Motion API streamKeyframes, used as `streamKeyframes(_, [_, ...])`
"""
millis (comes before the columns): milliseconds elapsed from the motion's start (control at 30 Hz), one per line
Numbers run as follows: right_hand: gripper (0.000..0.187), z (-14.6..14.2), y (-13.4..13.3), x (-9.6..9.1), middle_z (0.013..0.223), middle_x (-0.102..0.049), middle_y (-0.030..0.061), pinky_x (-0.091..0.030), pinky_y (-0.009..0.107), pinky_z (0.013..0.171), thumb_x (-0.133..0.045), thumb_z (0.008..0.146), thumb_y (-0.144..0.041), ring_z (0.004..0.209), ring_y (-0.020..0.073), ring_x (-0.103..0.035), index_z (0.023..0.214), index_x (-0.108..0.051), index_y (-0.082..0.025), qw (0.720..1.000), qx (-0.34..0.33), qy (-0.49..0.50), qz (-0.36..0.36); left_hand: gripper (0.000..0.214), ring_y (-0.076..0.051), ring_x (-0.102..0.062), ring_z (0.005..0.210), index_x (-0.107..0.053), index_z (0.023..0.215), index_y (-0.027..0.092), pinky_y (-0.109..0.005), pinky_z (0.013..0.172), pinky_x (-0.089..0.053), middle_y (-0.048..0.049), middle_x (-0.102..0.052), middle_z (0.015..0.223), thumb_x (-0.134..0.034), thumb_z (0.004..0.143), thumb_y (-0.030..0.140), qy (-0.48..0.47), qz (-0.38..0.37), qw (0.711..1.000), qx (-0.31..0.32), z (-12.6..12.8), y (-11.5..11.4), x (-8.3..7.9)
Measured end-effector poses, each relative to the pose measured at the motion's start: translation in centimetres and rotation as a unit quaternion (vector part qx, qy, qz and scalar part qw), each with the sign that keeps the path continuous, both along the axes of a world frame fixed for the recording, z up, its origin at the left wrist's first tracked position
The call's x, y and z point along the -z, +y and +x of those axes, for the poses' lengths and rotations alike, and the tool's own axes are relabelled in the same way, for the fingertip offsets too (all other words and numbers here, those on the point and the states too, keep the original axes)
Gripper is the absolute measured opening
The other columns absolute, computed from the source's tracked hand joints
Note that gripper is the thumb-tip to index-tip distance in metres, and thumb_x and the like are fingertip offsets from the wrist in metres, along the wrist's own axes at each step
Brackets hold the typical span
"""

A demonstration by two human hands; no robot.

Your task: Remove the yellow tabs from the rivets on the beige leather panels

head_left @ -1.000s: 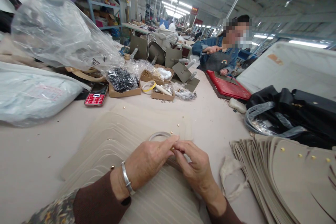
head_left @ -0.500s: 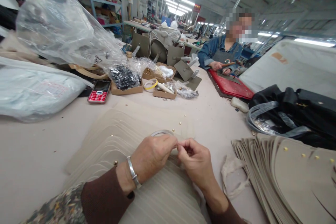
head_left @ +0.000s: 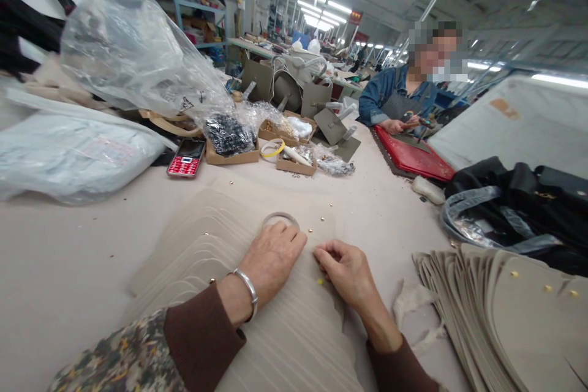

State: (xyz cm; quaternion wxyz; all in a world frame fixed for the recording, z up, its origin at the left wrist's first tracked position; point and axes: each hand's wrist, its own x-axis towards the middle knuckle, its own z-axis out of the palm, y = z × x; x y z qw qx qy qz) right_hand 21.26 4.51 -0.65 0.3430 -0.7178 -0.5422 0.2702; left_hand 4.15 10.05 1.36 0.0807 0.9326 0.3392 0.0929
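Observation:
My left hand (head_left: 274,262), with a silver bracelet at its wrist, curls round the near side of a thin ring, which looks like a roll of tape (head_left: 281,216). Its fingertips are partly hidden. Close by on the right, my right hand (head_left: 345,271) is closed in a pinch; whatever lies between thumb and finger is too small to make out. Both hands are over a fanned stack of beige panels (head_left: 271,334). Small gold studs (head_left: 310,230) dot the panels, and a small yellow piece (head_left: 320,282) shows just below my right fingertips.
More beige panels (head_left: 500,312) with yellow spots stand fanned at the right, beside black bags (head_left: 519,202). Small cardboard boxes (head_left: 296,164), a red phone (head_left: 186,159) and plastic bags (head_left: 133,61) lie beyond. A co-worker (head_left: 399,95) holds a tool over a red board (head_left: 413,156).
My hands, which met at the fingertips, are now apart. My left hand has moved slightly left with the ring. The yellow piece has come into view on the panel.

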Motion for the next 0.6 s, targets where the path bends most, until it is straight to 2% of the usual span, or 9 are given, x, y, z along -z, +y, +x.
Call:
streamKeyframes(133, [0.020, -0.5, 0.2, -0.2, 0.061, -0.068, 0.0012, -0.044, 0.023, 0.055, -0.055, 0.080, -0.027, 0.055, 0.0145, -0.060, 0.068, -0.069, -0.018, 0.994, -0.018, -0.103, 0.031, 0.015, -0.024, -0.049, 0.087, -0.054, 0.092, 0.017, -0.039, 0.079, -0.043, -0.0063, -0.059, 0.094, -0.043, 0.091, 0.008, 0.007, -0.009, 1.000, 0.003, 0.0, -0.1, -0.1])
streamKeyframes(233, [0.015, -0.6, 0.4, 0.0, 0.058, -0.066, -0.0003, -0.042, 0.023, 0.053, -0.054, 0.080, -0.026, 0.052, 0.0141, -0.059, 0.074, -0.066, -0.018, 0.993, -0.018, -0.114, 0.025, 0.017, -0.023, -0.050, 0.084, -0.054, 0.091, 0.017, -0.039, 0.078, -0.042, -0.0061, -0.059, 0.092, -0.042, 0.090, 0.005, 0.022, -0.019, 1.000, 0.006, -0.5, -0.2, -0.6])
streamKeyframes(267, [0.013, -0.5, 0.4, 0.1, 0.055, -0.064, -0.0018, -0.042, 0.023, 0.051, -0.055, 0.079, -0.027, 0.050, 0.0141, -0.058, 0.081, -0.065, -0.018, 0.994, -0.011, -0.106, 0.021, 0.018, -0.023, -0.049, 0.083, -0.054, 0.091, 0.017, -0.038, 0.078, -0.042, -0.0059, -0.059, 0.091, -0.042, 0.089, 0.004, 0.023, -0.022, 0.999, 0.010, -0.7, -0.2, -0.8])
streamKeyframes(367, [0.023, -0.1, 0.1, 0.6, 0.048, -0.057, -0.0063, -0.040, 0.022, 0.043, -0.059, 0.079, -0.033, 0.041, 0.0132, -0.053, 0.095, -0.058, -0.018, 0.999, 0.026, -0.031, -0.003, 0.019, -0.021, -0.049, 0.080, -0.053, 0.089, 0.018, -0.035, 0.074, -0.042, -0.0053, -0.059, 0.090, -0.041, 0.089, 0.003, 0.014, -0.034, 0.999, 0.024, -1.6, -0.4, -1.1])
streamKeyframes(500, [0.025, 0.5, -0.5, 1.2, 0.053, -0.060, -0.0029, -0.045, 0.021, 0.042, -0.058, 0.080, -0.043, 0.042, 0.0118, -0.055, 0.081, -0.059, -0.018, 0.991, 0.043, 0.114, -0.054, 0.019, -0.021, -0.048, 0.079, -0.052, 0.087, 0.017, -0.033, 0.069, -0.041, -0.0049, -0.059, 0.089, -0.042, 0.088, 0.001, 0.026, -0.043, 0.998, 0.030, -2.4, -0.4, -0.7])
streamKeyframes(600, [0.028, 0.5, -0.9, 1.2, 0.056, -0.064, 0.0002, -0.047, 0.023, 0.048, -0.057, 0.083, -0.043, 0.047, 0.0132, -0.059, 0.080, -0.066, -0.017, 0.995, 0.023, 0.085, -0.040, 0.019, -0.021, -0.048, 0.079, -0.052, 0.087, 0.017, -0.033, 0.069, -0.040, -0.0046, -0.059, 0.089, -0.042, 0.087, 0.001, 0.031, -0.045, 0.998, 0.034, -2.5, -0.3, -0.3])
